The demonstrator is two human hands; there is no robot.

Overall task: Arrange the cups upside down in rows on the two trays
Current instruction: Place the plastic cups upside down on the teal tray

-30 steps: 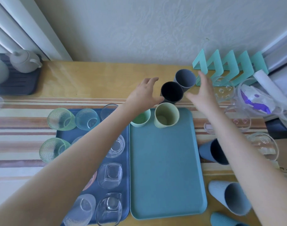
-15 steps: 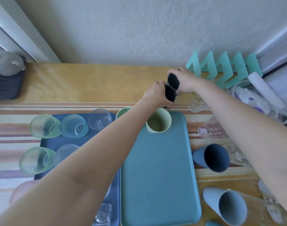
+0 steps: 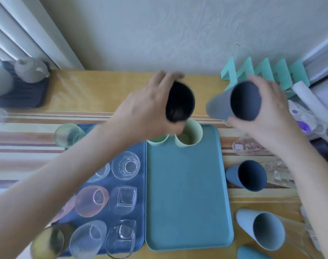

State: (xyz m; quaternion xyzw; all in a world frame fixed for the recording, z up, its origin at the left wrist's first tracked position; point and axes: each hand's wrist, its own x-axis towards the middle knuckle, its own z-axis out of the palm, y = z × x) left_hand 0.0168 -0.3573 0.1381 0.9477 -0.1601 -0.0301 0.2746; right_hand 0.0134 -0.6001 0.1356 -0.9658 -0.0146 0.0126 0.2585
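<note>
Both hands are up over the far end of the wooden desk [image 3: 103,86], each w/ a cup. The left hand [image 3: 146,109] has its fingers curled round a black plastic cup [image 3: 180,101], mouth facing the cam, just above the far-left corner of the teal rectangular tray [image 3: 187,202]. The right hand [image 3: 267,116] has its fingers wrapped round a grey-blue plastic cup [image 3: 239,101], mouth also toward the cam, held in the air near the tray's far-right corner, bit blurry tbh. On the teal tray's far edge there's a pale green plastic cup [image 3: 189,135] mouth-up, and a mint green cup [image 3: 157,142] right beside it, mostly hidden under the left hand. The navy rectangular tray [image 3: 140,206] sits touching the teal one on the left, loaded w/ clear glasses [image 3: 126,165] in rows plus a pink tinted glass [image 3: 92,200]. Right of the teal tray on the desk: a dark blue cup [image 3: 247,174] and, nearer, a light blue ribbed cup [image 3: 262,228], mouths toward the cam, can't tell if standing or lying. Teal zigzag rack [image 3: 267,73] at the back right by the wall.
</note>
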